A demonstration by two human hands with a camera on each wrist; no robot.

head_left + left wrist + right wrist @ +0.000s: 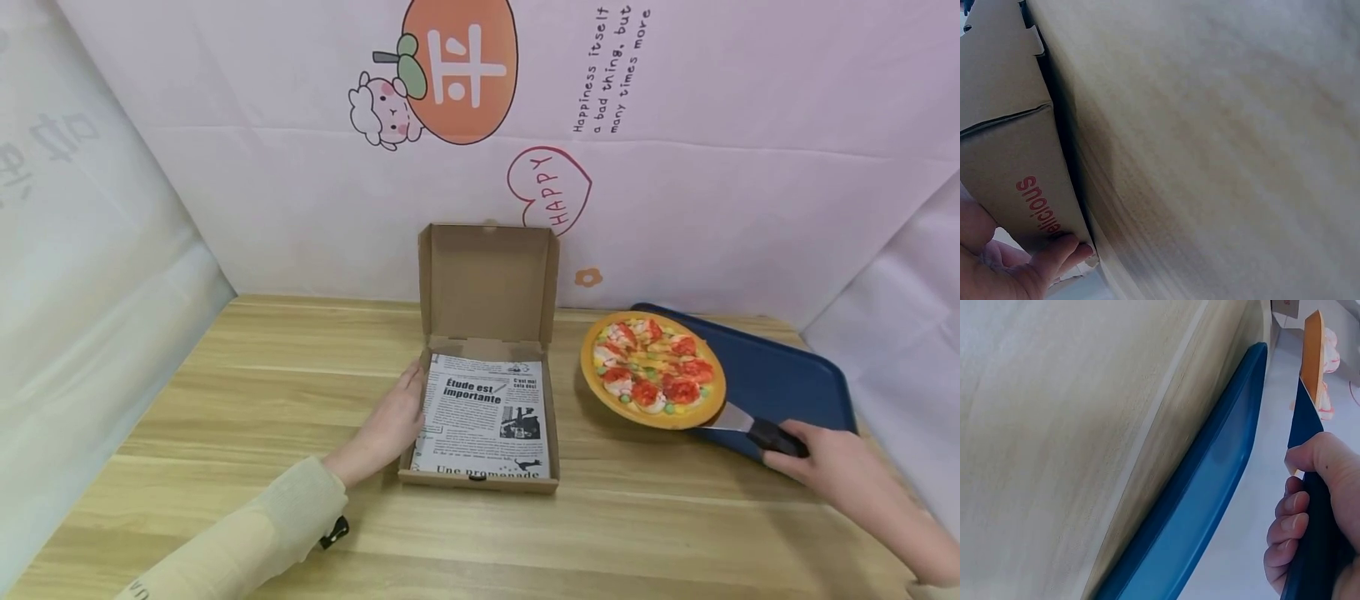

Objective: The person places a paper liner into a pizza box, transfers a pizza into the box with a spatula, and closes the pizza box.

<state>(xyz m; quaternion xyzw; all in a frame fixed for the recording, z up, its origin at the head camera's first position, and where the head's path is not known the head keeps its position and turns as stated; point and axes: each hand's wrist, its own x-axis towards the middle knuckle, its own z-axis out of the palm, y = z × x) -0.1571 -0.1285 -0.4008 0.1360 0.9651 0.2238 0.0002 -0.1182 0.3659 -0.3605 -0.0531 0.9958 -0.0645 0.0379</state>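
A cardboard pizza box [487,283] stands with its lid up and newspaper-print paper [468,425] lining its base. My left hand [390,425] holds the box's left side wall; in the left wrist view the fingers [1060,253] lie against the outer wall below red lettering. On the right, my right hand [828,462] grips the black handle of a pizza server [776,437]. The server's metal blade runs beneath a whole topped pizza [652,367], raised above the table between box and tray. In the right wrist view, fingers and thumb wrap round the handle.
A dark blue tray [787,375] lies at the right, partly behind the pizza and right hand. The wooden table [300,375] meets a printed white cloth [315,217] at the back. More cloth hangs at both sides.
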